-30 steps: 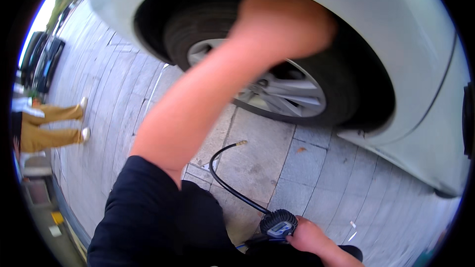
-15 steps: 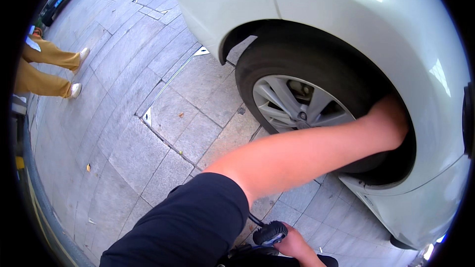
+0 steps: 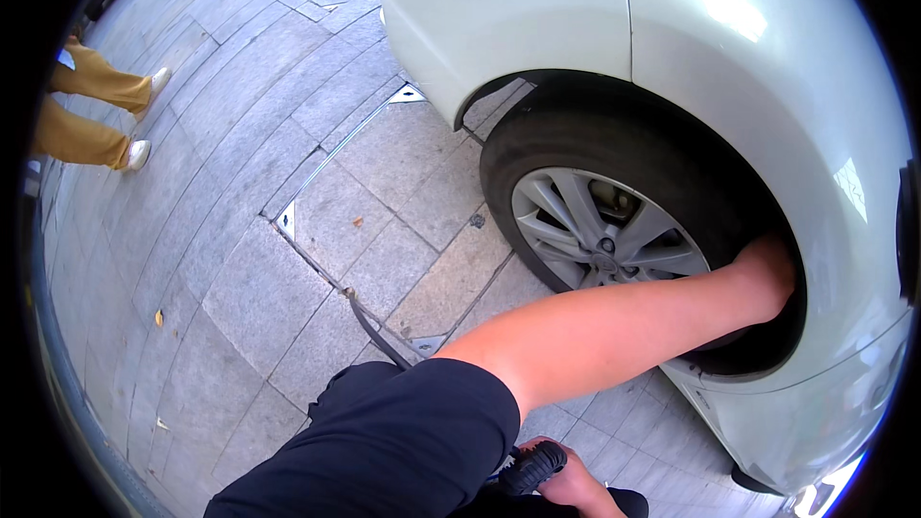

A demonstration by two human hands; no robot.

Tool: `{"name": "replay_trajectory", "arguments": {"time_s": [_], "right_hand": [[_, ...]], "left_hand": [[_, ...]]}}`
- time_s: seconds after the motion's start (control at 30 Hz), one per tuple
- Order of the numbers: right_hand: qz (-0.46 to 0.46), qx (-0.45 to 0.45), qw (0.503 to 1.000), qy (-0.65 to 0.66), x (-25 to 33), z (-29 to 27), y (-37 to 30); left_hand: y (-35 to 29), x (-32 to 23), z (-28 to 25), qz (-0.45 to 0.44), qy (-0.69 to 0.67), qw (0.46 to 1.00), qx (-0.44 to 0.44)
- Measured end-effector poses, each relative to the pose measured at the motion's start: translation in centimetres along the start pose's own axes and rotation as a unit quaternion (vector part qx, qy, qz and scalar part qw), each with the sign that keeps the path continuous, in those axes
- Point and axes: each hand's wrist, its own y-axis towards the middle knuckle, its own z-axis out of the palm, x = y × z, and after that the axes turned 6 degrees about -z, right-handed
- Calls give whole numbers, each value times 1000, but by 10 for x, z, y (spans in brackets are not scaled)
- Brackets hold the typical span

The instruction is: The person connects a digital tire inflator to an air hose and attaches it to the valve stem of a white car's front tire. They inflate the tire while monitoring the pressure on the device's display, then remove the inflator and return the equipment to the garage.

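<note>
- Tyre (image 3: pixel 662 158) of a pale car (image 3: pixel 767 58), rear portion inside the wheel arch: the left hand (image 3: pixel 767 273) reaches across the body and goes in behind the silver spoked wheel (image 3: pixel 604 235). Fingers hidden by the rubber and the arch; cannot tell whether that hand is open or closed on anything.
- Left forearm lies across the lower face of the wheel, touching or just clear of the tyre wall; can't settle which.
- Right hand (image 3: pixel 576 484) at the bottom edge of view, closed around a black ribbed handle (image 3: pixel 532 468), only partly seen behind the dark sleeve.
- Thin black hose (image 3: pixel 376 334) runs over the paving (image 3: pixel 240 259) from near the sleeve toward a metal cover frame set in the slabs. Its far end is loose on the ground, well apart from the wheel.
- Another person's legs in tan trousers and white shoes (image 3: pixel 139 152) stand at the far left edge of the paving, well apart.
- Risks, as judged: the left hand works blind in a tight gap, so a scrape on the arch lip or a pinch between tyre and body seems likely if the car shifts. The loose hose could snag on the cover frame or trip the bystander. The crossed reach looks unbalanced; a slip could pull the handle from the right hand.
</note>
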Motion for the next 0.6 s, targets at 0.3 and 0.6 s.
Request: {"name": "replay_trajectory", "arguments": {"time_s": [0.3, 0.6], "right_hand": [[-5, -48, 999, -25, -36, 4, -21], [24, -82, 994, -71, -59, -12, -63]], "left_hand": [[-14, 7, 35, 55, -124, 954, -269], [-35, 9, 2, 176, -158, 946, -222]]}}
